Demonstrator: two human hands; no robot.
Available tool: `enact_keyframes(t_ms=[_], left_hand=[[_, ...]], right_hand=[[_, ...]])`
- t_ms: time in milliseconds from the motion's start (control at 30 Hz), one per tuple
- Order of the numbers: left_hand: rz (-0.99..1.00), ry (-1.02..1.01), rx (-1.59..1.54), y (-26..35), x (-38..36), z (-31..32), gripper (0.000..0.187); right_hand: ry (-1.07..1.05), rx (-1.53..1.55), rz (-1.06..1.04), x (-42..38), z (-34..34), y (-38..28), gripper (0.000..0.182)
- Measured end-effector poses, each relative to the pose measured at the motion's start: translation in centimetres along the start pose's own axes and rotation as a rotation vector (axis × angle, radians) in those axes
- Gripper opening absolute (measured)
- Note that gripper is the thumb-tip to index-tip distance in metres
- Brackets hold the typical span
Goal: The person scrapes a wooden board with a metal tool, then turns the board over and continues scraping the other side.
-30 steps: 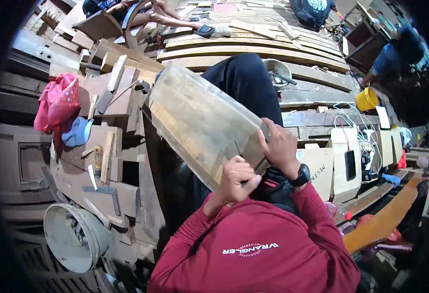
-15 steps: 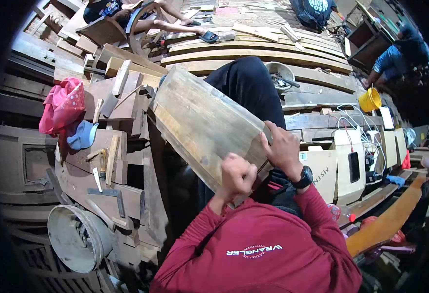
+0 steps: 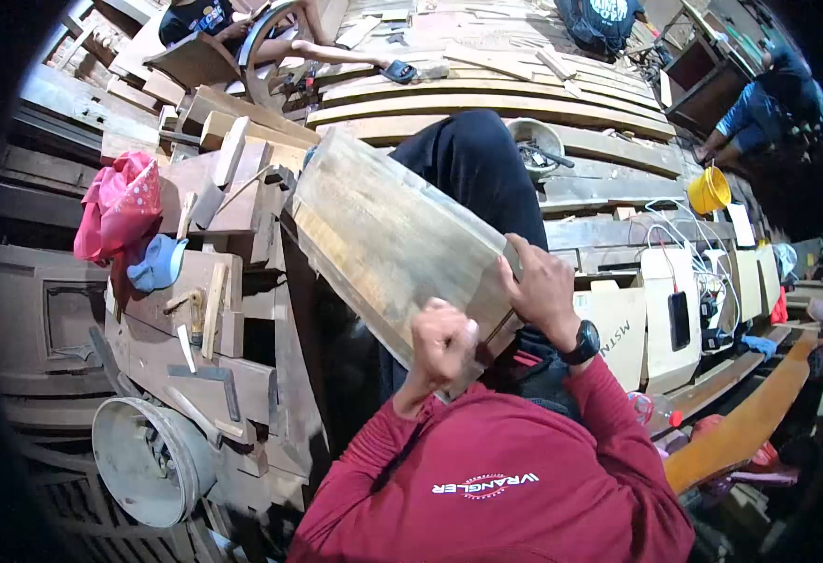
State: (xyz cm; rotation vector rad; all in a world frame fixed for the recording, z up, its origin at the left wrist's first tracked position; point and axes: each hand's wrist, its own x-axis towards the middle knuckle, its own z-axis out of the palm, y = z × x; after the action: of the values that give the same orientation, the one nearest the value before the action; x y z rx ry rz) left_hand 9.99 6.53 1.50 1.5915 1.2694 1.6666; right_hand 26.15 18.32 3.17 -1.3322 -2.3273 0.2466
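Observation:
A wide wooden panel [image 3: 397, 230] with slanted edges lies tilted across my lap. My right hand [image 3: 541, 286], a black watch [image 3: 584, 342] on its wrist, grips the panel's right edge, thumb on the face and fingers along the rim. Over the panel's near end is my left hand [image 3: 441, 342], closed into a fist; what it holds, if anything, is hidden. To the left, on a wooden bench [image 3: 163, 352], lie a try square [image 3: 219, 380], a wooden-handled tool [image 3: 196, 314] and a wood strip [image 3: 213, 310].
A bucket [image 3: 153, 460] stands at lower left, below a blue cap [image 3: 157, 263] and pink cloth [image 3: 119, 206]. Right are a cardboard box [image 3: 610, 328], a phone [image 3: 679, 319] with cables and a yellow pail [image 3: 709, 191]. Other people sit at the back among planks [image 3: 486, 98].
My left fist has shifted slightly left and down over the panel. My right hand and the panel stay nearly in place. A seated person's leg at the back has moved.

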Motion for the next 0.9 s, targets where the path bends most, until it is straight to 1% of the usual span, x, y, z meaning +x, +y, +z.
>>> enact_keyframes(t_ms=[33,100,167,200,233,300,333,433,567,600,700,733,833,867,900], left_hand=[[0.05,-0.076,0.017,0.7,-0.6,0.4,0.034],[0.071,-0.159,0.178,0.3,-1.0,0.9,0.031],[0.083,-0.074,0.351,-2.6,-0.4,0.7,0.033],[0.133,-0.019,0.43,-4.3,0.4,-0.1,0.035],[0.011,0.042,0.464,-5.1,0.4,-1.2,0.034],[-0.052,0.043,0.192,-3.4,0.4,-2.5,0.033],[-0.012,-0.016,0.06,-2.2,0.3,-2.4,0.033],[0.1,-0.197,0.088,-1.0,0.3,-1.8,0.035],[0.011,-0.084,-0.096,-1.8,0.9,-2.8,0.03],[-0.034,-0.093,-0.065,-1.4,1.0,-2.9,0.028],[0.075,-0.164,0.021,0.3,-0.4,-0.5,0.03],[0.086,-0.221,0.095,0.8,-1.1,0.1,0.031],[0.093,-0.152,0.22,-1.4,-1.5,0.0,0.033],[0.054,-0.061,0.307,-2.2,-0.4,-0.7,0.033],[0.03,0.035,0.292,-3.0,0.4,-1.3,0.032]], right_hand=[[-0.005,-0.002,0.0,-0.3,0.0,-0.1,0.036],[-0.009,0.014,0.004,-0.4,0.1,-0.2,0.036],[-0.008,0.008,0.007,-0.4,0.2,0.0,0.035],[-0.009,0.028,0.009,-0.4,0.3,0.1,0.036],[-0.013,0.018,0.009,-0.5,0.2,0.1,0.036],[-0.017,-0.005,0.003,-0.3,0.0,0.0,0.037],[-0.009,-0.004,0.004,-0.3,0.1,0.1,0.037],[-0.013,0.002,0.017,-0.5,0.2,0.0,0.037],[0.001,0.019,-0.005,-0.3,0.2,0.2,0.037],[-0.001,0.012,0.001,-0.5,0.1,0.2,0.037],[0.005,0.004,-0.011,0.1,0.0,0.0,0.036],[0.001,0.007,-0.007,0.0,-0.1,0.0,0.036],[0.001,0.024,0.004,-0.4,0.2,0.0,0.036],[0.01,0.026,-0.007,-0.4,0.3,0.1,0.036],[0.018,0.026,-0.018,-0.5,0.2,0.2,0.035]])
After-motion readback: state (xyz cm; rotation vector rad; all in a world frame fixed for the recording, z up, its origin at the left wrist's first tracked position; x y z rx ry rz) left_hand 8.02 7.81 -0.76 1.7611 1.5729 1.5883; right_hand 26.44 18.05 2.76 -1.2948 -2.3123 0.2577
